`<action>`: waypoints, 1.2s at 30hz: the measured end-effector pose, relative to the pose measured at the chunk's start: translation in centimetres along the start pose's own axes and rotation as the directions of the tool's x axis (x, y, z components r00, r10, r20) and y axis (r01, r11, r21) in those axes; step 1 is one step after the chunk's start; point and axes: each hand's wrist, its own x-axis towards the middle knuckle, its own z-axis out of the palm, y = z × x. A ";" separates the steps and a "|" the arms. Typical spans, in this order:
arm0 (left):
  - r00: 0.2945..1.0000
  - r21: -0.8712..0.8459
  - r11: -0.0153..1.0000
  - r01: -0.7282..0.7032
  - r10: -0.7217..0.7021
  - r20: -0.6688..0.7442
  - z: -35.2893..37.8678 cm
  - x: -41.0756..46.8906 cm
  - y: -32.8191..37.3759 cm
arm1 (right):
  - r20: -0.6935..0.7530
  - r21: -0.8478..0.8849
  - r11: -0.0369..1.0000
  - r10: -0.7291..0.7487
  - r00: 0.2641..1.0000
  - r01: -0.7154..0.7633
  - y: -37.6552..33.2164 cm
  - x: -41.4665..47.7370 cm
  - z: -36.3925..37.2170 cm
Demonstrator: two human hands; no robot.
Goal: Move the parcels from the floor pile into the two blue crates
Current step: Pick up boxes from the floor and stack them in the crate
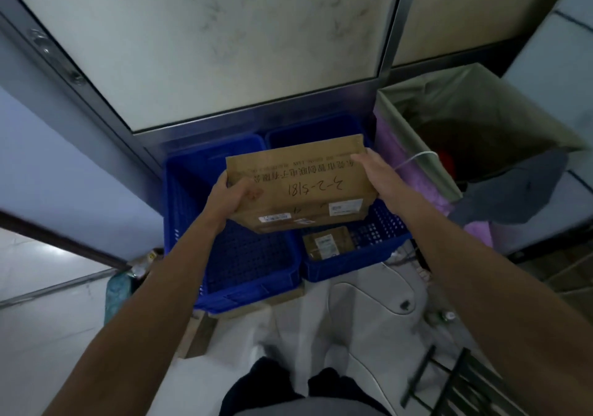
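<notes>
- The cardboard parcel [301, 184] is held in the air over the two blue crates, straddling the wall they share, with its near edge tipped down towards the person (the handwritten number on top reads upside down from here).
- The left hand [229, 197] grips the parcel's left end, thumb curled over the top face and fingers underneath.
- The right hand [377, 175] lies flat against the right end, fingers fairly straight along the edge.
- The left crate [179, 197] and the right crate [378, 223] stand side by side against a frosted panel [244, 40].
- A small brown parcel [327, 245] with a white label lies on the right crate's floor.
- White mailer bags [362, 306] lie on the floor just in front of the crates.
- A purple bin [414, 165] with a pale liner stands just right of the crates, with a grey cloth [510, 191] draped over its edge.
</notes>
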 end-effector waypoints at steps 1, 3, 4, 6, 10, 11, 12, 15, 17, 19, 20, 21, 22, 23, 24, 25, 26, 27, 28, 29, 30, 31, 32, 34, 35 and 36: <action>1.000 0.015 1.000 0.016 -0.016 -0.017 0.2 0.5 -0.2 | 0.009 -0.015 1.000 0.020 1.000 -0.020 0.1 0.6 -0.1; 0.997 0.041 0.997 0.063 -0.061 -0.057 0.2 1.7 -0.7 | 0.022 -0.021 0.998 0.058 0.998 -0.057 0.2 1.7 0.1; 0.994 0.041 0.995 0.092 -0.089 -0.065 0.0 2.4 -1.0 | 0.027 -0.024 0.998 0.061 0.998 -0.060 0.2 2.3 0.3; 0.992 0.013 0.994 0.105 -0.104 -0.065 0.0 3.3 -1.4 | 0.022 -0.048 0.997 0.057 0.998 -0.056 0.3 3.6 0.5; 0.991 -0.029 0.994 0.108 -0.110 -0.076 0.5 4.5 -2.2 | -0.021 -0.108 0.991 0.081 0.997 -0.082 0.6 6.3 1.3; 0.991 -0.046 0.993 0.105 -0.108 -0.075 0.5 5.0 -2.7 | -0.026 -0.114 0.989 0.088 0.996 -0.090 0.7 6.9 1.5; 0.992 -0.064 0.993 0.095 -0.100 -0.078 0.6 5.4 -3.2 | -0.031 -0.121 0.989 0.085 0.996 -0.089 0.7 7.5 1.7; 0.996 -0.054 0.997 0.056 -0.060 -0.073 0.6 6.9 -4.0 | -0.056 -0.077 0.992 0.094 0.994 -0.098 0.6 9.1 2.1; 0.999 -0.058 0.998 0.024 -0.026 -0.025 0.4 7.6 -4.2 | -0.056 -0.041 0.995 0.087 0.995 -0.089 0.9 10.0 2.3; 1.000 -0.043 0.999 -0.005 0.006 0.031 0.2 8.1 -4.4 | -0.072 -0.007 0.997 0.077 0.994 -0.078 1.1 10.5 2.7; 0.998 -0.021 1.000 -0.017 0.018 0.058 -0.1 8.3 -4.4 | -0.080 0.009 0.997 0.078 0.994 -0.077 1.4 10.8 2.9; 0.996 0.000 0.999 -0.033 0.033 0.084 -0.3 8.5 -4.6 | -0.085 0.023 0.997 0.077 0.993 -0.075 1.6 11.0 3.0; 0.994 0.021 0.999 -0.042 0.039 0.105 -0.4 8.9 -4.8 | -0.083 0.031 0.997 0.069 0.994 -0.067 1.9 11.4 3.1; 0.992 0.047 0.998 -0.049 0.044 0.114 -0.5 9.3 -5.1 | -0.082 0.031 0.998 0.058 0.995 -0.056 2.0 11.6 3.2; 0.993 0.075 0.996 -0.051 0.042 0.109 -0.5 9.6 -5.4 | -0.080 0.025 0.999 0.044 0.996 -0.042 2.1 11.9 3.3; 0.995 0.099 0.994 -0.049 0.040 0.091 -0.5 9.9 -5.6 | -0.079 0.021 0.999 0.034 0.996 -0.032 2.0 12.1 3.3; 0.997 0.111 0.993 -0.043 0.036 0.062 -0.3 10.1 -5.8 | -0.072 0.013 1.000 0.024 0.997 -0.023 2.2 12.4 3.1; 0.999 0.118 0.993 -0.031 0.028 0.027 -0.2 10.3 -6.1 | -0.057 0.011 1.000 0.018 0.998 -0.018 2.3 12.6 3.0; 1.000 0.118 0.993 -0.019 0.020 -0.008 0.0 10.2 -6.3 | -0.039 0.004 1.000 0.015 0.999 -0.014 2.7 12.9 2.8; 0.999 0.111 0.994 -0.006 0.010 -0.037 0.1 10.0 -6.6 | -0.029 -0.005 1.000 0.017 0.999 -0.017 2.8 12.8 2.8; 0.998 0.098 0.995 0.010 -0.005 -0.055 0.3 9.8 -6.8 | -0.030 -0.011 1.000 0.026 0.999 -0.027 3.1 12.8 2.7; 0.998 0.080 0.997 0.019 -0.014 -0.064 0.6 9.5 -6.9 | -0.034 0.001 0.999 0.044 0.998 -0.044 3.3 12.6 2.7; 0.997 0.076 0.996 0.037 -0.031 -0.072 0.9 9.2 -7.2 | -0.037 0.006 0.999 0.048 0.998 -0.048 3.7 12.6 2.6; 0.992 0.054 0.995 0.082 -0.077 -0.102 1.6 8.7 -7.9 | -0.014 -0.036 0.999 0.006 1.000 -0.006 4.9 12.3 2.5; 0.987 0.037 0.993 0.113 -0.108 -0.121 2.0 8.6 -8.2 | 0.018 -0.077 0.997 -0.031 0.999 0.032 5.5 12.0 2.4; 0.981 0.030 0.988 0.150 -0.145 -0.132 2.4 8.6 -8.4 | 0.055 -0.122 0.991 -0.054 0.997 0.061 6.2 11.9 2.2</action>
